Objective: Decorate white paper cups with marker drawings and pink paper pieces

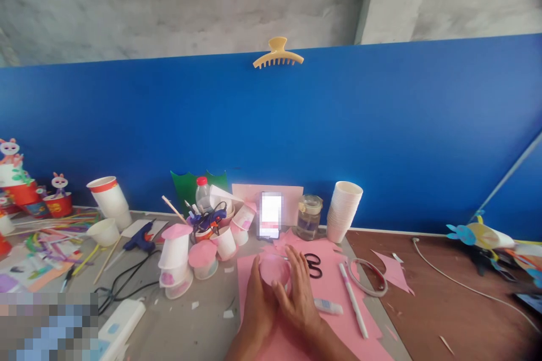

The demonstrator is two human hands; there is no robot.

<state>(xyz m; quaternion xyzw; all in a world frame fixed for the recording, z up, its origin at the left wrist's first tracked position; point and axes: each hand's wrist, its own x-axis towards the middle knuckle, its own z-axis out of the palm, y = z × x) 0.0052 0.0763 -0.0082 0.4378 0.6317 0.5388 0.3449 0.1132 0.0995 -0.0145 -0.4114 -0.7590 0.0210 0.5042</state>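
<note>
A paper cup with a round pink paper top (274, 269) is between my hands, above pink paper (271, 344). My left hand (257, 302) curls around its left side. Against the right side rests my right hand (298, 292), its thumb on the pink top and its fingers stretched along the edge. Most of the cup's wall is hidden by my hands. Close to my right hand lie black-handled scissors (313, 265), a glue tube (328, 307) and a white pen (354, 302).
Pink-and-white cup pieces (174, 251), a blue glue gun (141, 238) and a power strip (121, 327) are on the left. Behind my hands stand a phone (270, 215), a glass jar (309, 220) and stacked paper cups (344, 211). A tape roll (383, 287) lies right.
</note>
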